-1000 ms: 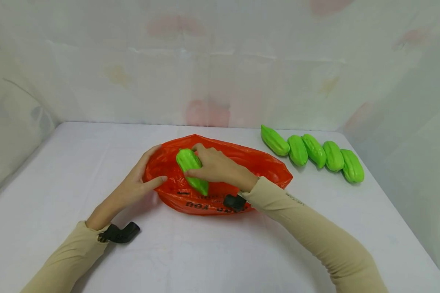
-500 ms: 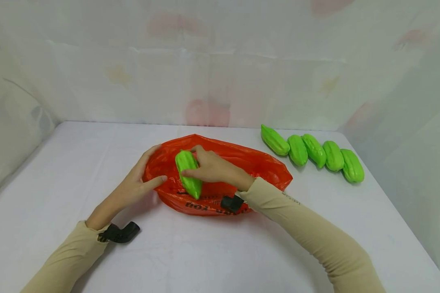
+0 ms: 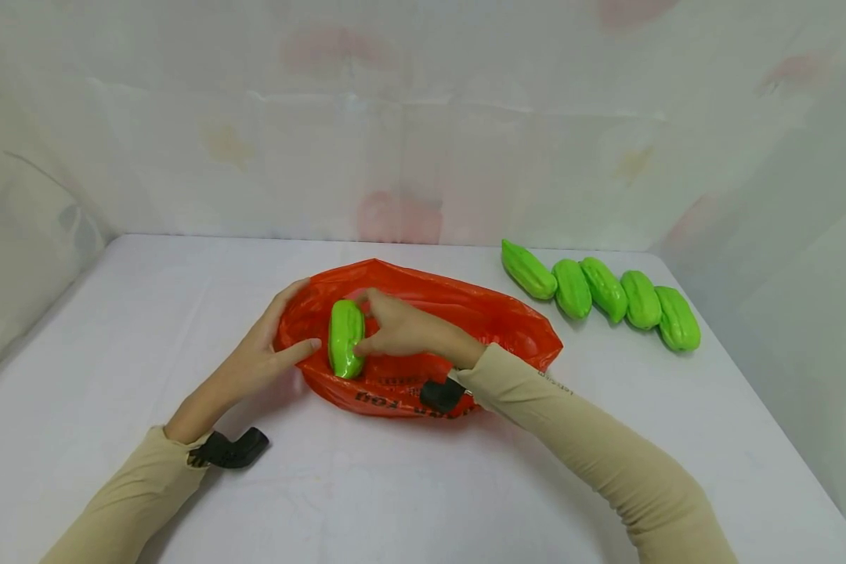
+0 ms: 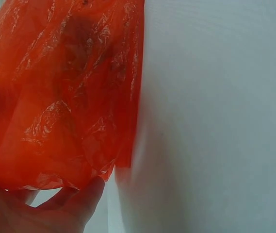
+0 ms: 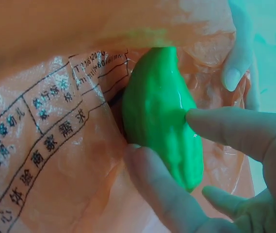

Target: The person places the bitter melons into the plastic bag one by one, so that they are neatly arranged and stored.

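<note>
Orange plastic bag (image 3: pixel 423 352) lies open at the centre of a white table (image 3: pixel 395 486), its mouth facing up. The person's right hand (image 3: pixel 398 329) pinches a green toy gourd (image 3: pixel 345 338) between thumb and curled fingers, holding it in the mouth of the bag near the left end. The right wrist view shows the gourd (image 5: pixel 164 114) lying against the printed inner wall of the bag (image 5: pixel 45 145), the thumb on one flank and a finger on the other. The left hand (image 3: pixel 264 356), at about nine o'clock from the gourd, grips the bag's left rim, thumb inside and fingers curled around the outside; the left wrist view shows fingertips (image 4: pixel 87 194) holding the crinkled film (image 4: pixel 65 92).

At two o'clock from the bag, five more green gourds (image 3: pixel 602 291) lie side by side in a row, well apart from both hands.

Judged from this, the step goes best if the left hand keeps the rim spread and taut while the right lowers the gourd fully to the bottom before letting go.
</note>
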Available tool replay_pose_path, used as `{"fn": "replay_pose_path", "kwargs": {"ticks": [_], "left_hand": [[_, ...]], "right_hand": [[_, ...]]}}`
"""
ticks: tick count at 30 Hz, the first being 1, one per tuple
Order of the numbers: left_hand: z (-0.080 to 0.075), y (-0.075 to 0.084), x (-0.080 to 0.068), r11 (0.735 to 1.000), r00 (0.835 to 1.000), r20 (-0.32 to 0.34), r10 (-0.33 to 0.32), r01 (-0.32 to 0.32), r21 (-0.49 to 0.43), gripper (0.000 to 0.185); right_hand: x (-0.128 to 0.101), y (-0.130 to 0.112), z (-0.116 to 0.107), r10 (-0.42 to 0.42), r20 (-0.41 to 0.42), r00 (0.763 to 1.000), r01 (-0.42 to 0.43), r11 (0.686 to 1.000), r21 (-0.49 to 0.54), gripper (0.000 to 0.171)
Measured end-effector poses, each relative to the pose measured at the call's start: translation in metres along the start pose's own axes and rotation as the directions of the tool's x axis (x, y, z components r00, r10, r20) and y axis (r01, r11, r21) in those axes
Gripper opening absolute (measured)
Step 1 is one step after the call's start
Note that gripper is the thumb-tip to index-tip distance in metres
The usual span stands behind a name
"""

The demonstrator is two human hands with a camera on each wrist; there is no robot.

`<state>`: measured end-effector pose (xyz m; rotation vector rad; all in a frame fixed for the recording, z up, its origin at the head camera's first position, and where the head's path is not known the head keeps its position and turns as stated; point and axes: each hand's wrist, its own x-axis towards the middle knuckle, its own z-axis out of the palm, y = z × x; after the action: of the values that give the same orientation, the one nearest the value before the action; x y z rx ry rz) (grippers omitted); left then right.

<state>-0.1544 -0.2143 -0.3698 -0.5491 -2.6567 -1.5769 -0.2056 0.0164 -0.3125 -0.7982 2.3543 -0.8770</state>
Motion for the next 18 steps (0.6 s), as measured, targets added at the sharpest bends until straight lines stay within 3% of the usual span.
{"fn": "replay_pose_path", "kwargs": {"ticks": [10,18], "left_hand": [[-0.0008,-0.0003,0.0002,1.0,1.0,0.006,0.004,-0.004,-0.011,0.078],[-0.0013,-0.0013,0.0008,1.0,1.0,-0.001,0.008,-0.008,0.002,0.078]], "right_hand": [[0.0016,-0.0012,0.0014,-0.046,0.002,0.999,0.046,0.997,-0.067,0.07],[-0.0026,0.0008,-0.0023,-0.02,0.03,0.999,0.023,0.996,-0.091,0.076]]}}
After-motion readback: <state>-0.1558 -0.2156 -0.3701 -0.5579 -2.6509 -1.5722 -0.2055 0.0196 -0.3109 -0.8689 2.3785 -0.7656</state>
